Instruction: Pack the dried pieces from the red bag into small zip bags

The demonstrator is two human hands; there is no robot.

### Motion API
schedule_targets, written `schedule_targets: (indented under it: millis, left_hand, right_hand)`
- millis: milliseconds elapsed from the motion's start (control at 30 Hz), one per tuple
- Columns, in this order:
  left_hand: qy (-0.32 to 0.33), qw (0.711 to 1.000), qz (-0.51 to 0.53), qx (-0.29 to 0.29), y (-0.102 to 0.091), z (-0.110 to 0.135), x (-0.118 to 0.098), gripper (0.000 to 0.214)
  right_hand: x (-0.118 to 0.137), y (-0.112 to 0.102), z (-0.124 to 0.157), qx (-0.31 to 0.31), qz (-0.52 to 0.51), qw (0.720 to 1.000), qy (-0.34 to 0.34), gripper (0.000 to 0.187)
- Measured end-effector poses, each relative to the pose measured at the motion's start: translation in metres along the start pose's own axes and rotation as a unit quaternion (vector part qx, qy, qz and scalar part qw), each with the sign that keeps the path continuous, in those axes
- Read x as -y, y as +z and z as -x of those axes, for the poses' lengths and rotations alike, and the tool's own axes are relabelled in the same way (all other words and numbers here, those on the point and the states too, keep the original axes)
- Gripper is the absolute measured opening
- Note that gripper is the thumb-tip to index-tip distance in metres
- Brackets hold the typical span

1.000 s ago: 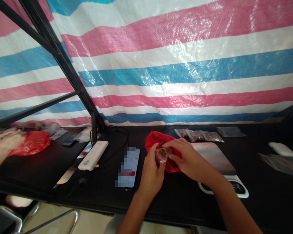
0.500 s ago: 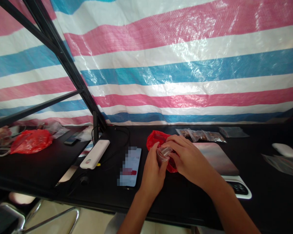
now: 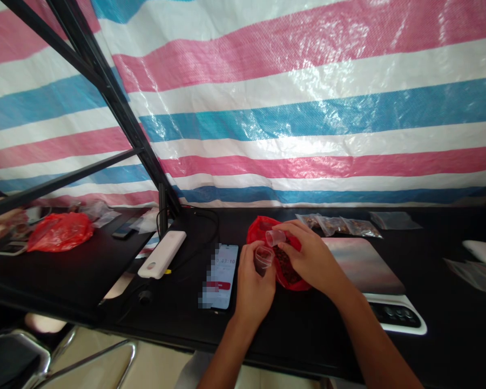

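My left hand [image 3: 254,283] is closed around a small clear plastic bag [image 3: 264,259], whose mouth gapes in a round shape. Whatever lies at the bottom of that bag is hidden by my fingers. A small clear plastic cup [image 3: 275,237] is pinched in my right hand [image 3: 304,254], tilted with its rim toward the left. Beneath my right hand, an open red plastic bag [image 3: 263,222] contains small brown pieces [image 3: 287,265]. The cup is above this red bag, just up and right of the clear bag's mouth.
Filled clear bags [image 3: 336,226] lie along the back, beside flat clear bags [image 3: 395,220]. A phone [image 3: 222,275] and white power bank [image 3: 162,254] are left; a box [image 3: 358,265] and white mouse [image 3: 484,252] are right. Another person's hand [image 3: 2,224] is far left near another red bag [image 3: 62,232].
My right hand has lifted the cup away from the clear bag's mouth, up over the red bag. More of the brown pieces now show. My left hand still holds the clear bag.
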State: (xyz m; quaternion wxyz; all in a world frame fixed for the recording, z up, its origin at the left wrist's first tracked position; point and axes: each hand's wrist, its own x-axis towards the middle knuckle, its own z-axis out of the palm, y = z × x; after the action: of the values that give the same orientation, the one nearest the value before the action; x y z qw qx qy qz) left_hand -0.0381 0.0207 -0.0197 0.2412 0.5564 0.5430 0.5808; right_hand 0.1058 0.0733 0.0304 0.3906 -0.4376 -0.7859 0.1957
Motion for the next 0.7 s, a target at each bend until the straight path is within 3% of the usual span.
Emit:
schedule_targets:
  millis: [167, 367, 700]
  left_hand:
    - [0.008, 0.998, -0.032, -0.062, -0.001, -0.001, -0.002, 0.014]
    - [-0.061, 0.995, 0.079, -0.03, 0.001, -0.004, -0.002, 0.021]
    - [-0.129, 0.98, 0.144, -0.049, -0.005, -0.011, 0.002, 0.021]
  right_hand:
    - [-0.005, 0.009, 0.001, 0.012, 0.05, 0.999, 0.009, 0.031]
    - [-0.004, 0.016, 0.002, 0.044, 0.102, 0.993, 0.038, 0.03]
    - [-0.006, 0.015, 0.004, 0.075, 0.084, 0.992, 0.063, 0.032]
